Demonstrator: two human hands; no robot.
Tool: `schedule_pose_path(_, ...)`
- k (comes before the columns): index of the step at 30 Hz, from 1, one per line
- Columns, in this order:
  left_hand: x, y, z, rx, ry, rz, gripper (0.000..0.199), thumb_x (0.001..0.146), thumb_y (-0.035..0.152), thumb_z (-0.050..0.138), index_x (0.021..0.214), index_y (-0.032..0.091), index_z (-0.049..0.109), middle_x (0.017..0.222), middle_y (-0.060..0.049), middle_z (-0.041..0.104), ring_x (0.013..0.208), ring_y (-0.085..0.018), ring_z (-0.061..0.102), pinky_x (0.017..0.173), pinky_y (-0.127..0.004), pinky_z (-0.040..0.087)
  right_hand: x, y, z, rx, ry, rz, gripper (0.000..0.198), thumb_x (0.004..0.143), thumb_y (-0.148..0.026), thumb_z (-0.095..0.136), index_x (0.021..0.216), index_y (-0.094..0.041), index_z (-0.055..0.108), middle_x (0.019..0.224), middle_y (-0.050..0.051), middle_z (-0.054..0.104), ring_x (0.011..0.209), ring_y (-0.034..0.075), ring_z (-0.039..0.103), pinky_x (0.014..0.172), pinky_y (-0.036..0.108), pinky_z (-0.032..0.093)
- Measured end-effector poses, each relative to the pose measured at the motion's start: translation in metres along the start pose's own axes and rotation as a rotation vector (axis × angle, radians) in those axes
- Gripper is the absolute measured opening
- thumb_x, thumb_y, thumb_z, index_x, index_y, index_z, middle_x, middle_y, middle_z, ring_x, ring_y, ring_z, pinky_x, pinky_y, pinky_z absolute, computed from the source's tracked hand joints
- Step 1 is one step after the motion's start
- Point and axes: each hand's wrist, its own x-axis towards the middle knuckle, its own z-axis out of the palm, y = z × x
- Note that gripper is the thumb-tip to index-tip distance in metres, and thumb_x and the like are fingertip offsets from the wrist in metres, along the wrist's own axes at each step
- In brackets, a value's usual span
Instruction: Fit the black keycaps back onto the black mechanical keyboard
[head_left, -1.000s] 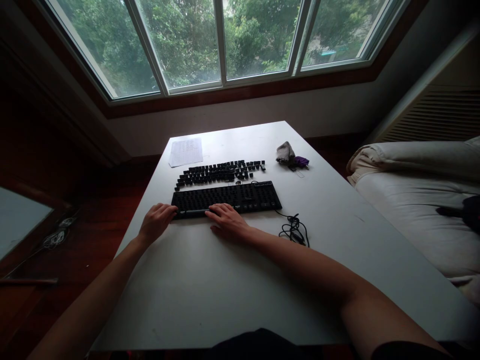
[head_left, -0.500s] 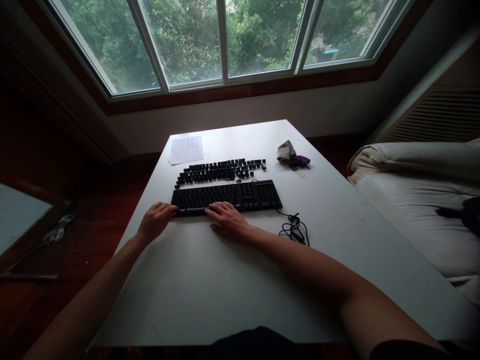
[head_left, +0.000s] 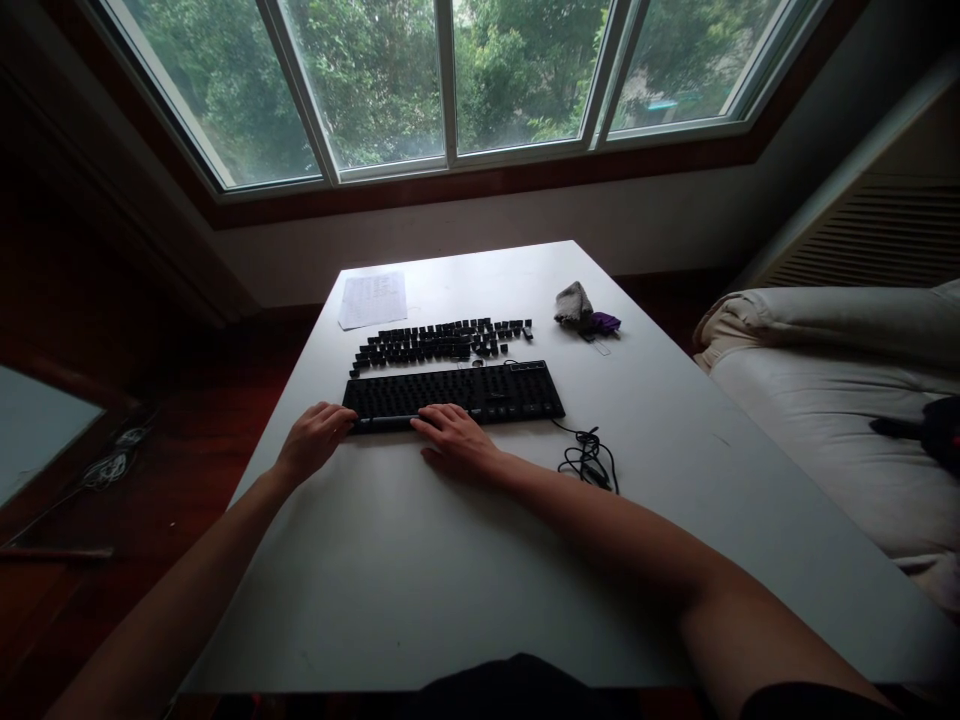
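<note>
A black keyboard (head_left: 517, 392) lies on the white table, with most of its keycaps apparently off. My left hand (head_left: 316, 440) holds the keyboard's front left corner, fingers together against its edge. Over the front edge near the middle, my right hand (head_left: 454, 440) lies with fingers stretched out, touching the bottom row; its thumb is partly hidden underneath. Just behind the keyboard, loose black keycaps (head_left: 420, 345) are laid out in rows. From the keyboard's right end a black cable (head_left: 589, 460) runs into a loose coil on the table.
The white table (head_left: 420, 580) reaches toward a window. A printed paper sheet (head_left: 373, 299) lies at the far left. Farther right are a grey cloth (head_left: 573, 304), a purple item (head_left: 604, 323) and a thin wire tool (head_left: 602, 348). A pale sofa (head_left: 795, 400) stands to the right.
</note>
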Motion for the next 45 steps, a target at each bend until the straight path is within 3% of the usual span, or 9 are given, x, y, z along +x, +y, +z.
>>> schedule_pose_path(12, -0.004, -0.007, 0.004, -0.087, 0.027, -0.064, 0.020, 0.099, 0.032, 0.052, 0.108, 0.024, 0.067, 0.101, -0.007, 0.072, 0.093, -0.023, 0.064, 0.086, -0.038, 0.052, 0.001, -0.002, -0.002, -0.001, -0.010, 0.005, 0.051, 0.093, -0.033, 0.059, 0.142, -0.016, 0.053, 0.144, 0.017, 0.051, 0.134, 0.030, 0.043, 0.113, 0.048, 0.033)
schedule_pose_path(23, 0.000, -0.001, -0.006, 0.067, 0.009, 0.101, 0.021, 0.101, 0.027, 0.047, 0.114, 0.024, 0.063, 0.102, -0.007, 0.071, 0.088, -0.023, 0.062, 0.082, -0.040, 0.048, 0.001, 0.000, 0.002, 0.001, 0.009, -0.002, 0.052, 0.093, -0.033, 0.060, 0.142, -0.017, 0.053, 0.143, 0.017, 0.051, 0.133, 0.030, 0.044, 0.112, 0.049, 0.034)
schedule_pose_path(30, 0.002, -0.001, -0.010, 0.089, -0.032, 0.152, 0.018, 0.101, 0.027, 0.047, 0.108, 0.023, 0.063, 0.101, -0.007, 0.070, 0.089, -0.023, 0.061, 0.083, -0.040, 0.047, 0.000, 0.001, 0.002, -0.012, 0.013, -0.007, 0.051, 0.094, -0.034, 0.058, 0.141, -0.015, 0.053, 0.143, 0.017, 0.052, 0.133, 0.030, 0.044, 0.113, 0.048, 0.034)
schedule_pose_path(45, -0.001, 0.000, -0.001, -0.073, 0.003, 0.035, 0.020, 0.097, 0.024, 0.050, 0.109, 0.024, 0.065, 0.110, -0.007, 0.069, 0.101, -0.024, 0.063, 0.087, -0.042, 0.054, 0.001, 0.000, 0.000, -0.010, 0.004, -0.006, 0.051, 0.094, -0.033, 0.059, 0.141, -0.015, 0.053, 0.143, 0.017, 0.052, 0.134, 0.030, 0.043, 0.113, 0.048, 0.033)
